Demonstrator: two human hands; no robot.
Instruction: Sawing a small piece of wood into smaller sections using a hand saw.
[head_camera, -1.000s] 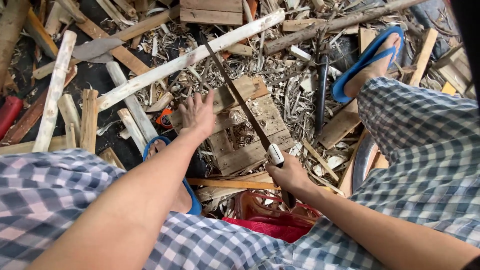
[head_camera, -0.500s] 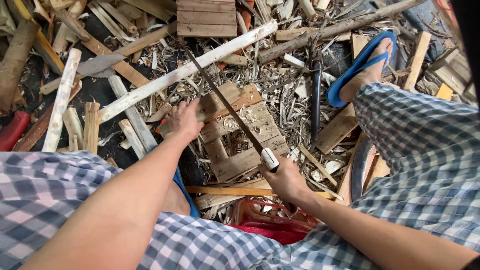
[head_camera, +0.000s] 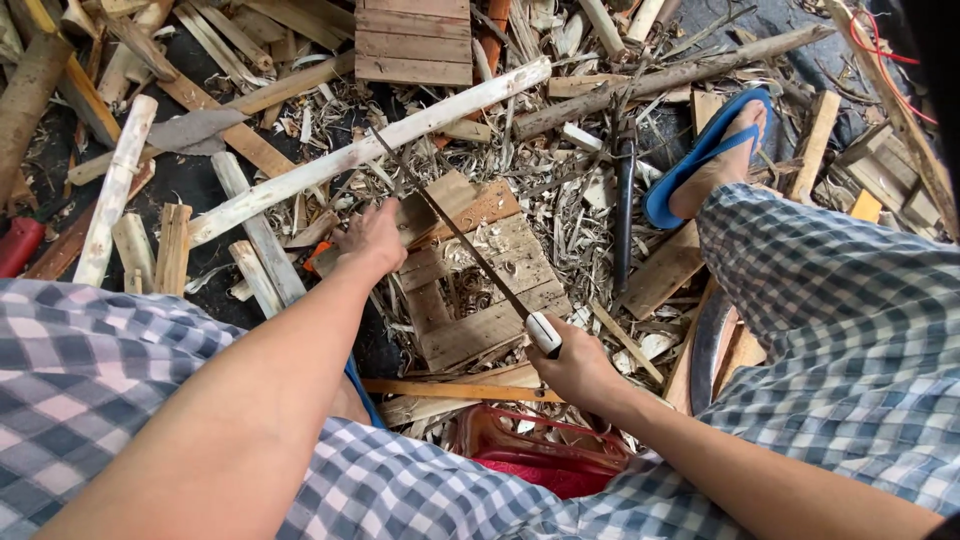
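Head view: fingers of the right hand (head_camera: 578, 372) wrap the white handle of a thin saw (head_camera: 462, 238), whose blade runs from lower centre diagonally toward the upper left. Left hand (head_camera: 372, 238), fingers spread flat, presses the small wooden pallet (head_camera: 480, 300) just left of the blade, at mid-frame. Scrap sticks and shavings (head_camera: 560, 215) cover the ground around it.

An outdoor woodworking spot: dark ground beyond the left hand (head_camera: 372, 238) lies buried in offcuts, shavings (head_camera: 560, 215), stripped poles (head_camera: 360, 155) and plank panels (head_camera: 412, 40).
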